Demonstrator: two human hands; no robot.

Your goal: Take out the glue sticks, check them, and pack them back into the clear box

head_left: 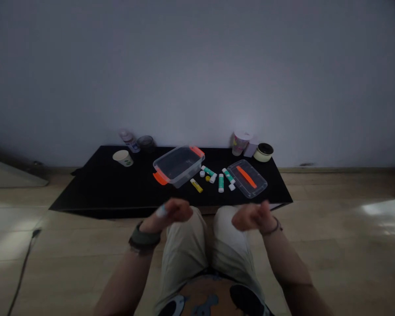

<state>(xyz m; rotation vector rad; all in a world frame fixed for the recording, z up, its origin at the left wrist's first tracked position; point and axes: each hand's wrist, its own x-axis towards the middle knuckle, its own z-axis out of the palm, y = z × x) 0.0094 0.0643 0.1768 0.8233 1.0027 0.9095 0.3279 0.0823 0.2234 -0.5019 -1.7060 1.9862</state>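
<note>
My left hand (177, 210) is closed in a fist over my left knee, just off the table's front edge. A pale patch shows on the back of it near the wrist. My right hand (250, 217), also curled shut, hovers over my right knee. Nothing shows in either hand. Ahead of them on the table lie a yellow glue stick (196, 185) and green-and-white glue sticks (221, 183). Among these are loose white caps (232, 187) and a yellow cap (207, 178). Behind to the left stands an uncovered clear plastic box (184, 176) with orange latches; its clear lid (255, 175) with an orange handle lies right.
The black table (95, 188) stands against a grey wall (197, 66). At its left are a paper cup (123, 158), a bottle (130, 141) and a dark bowl (146, 143). At the back right stand a plastic cup (239, 144) and a cream pot (262, 153) with a black top.
</note>
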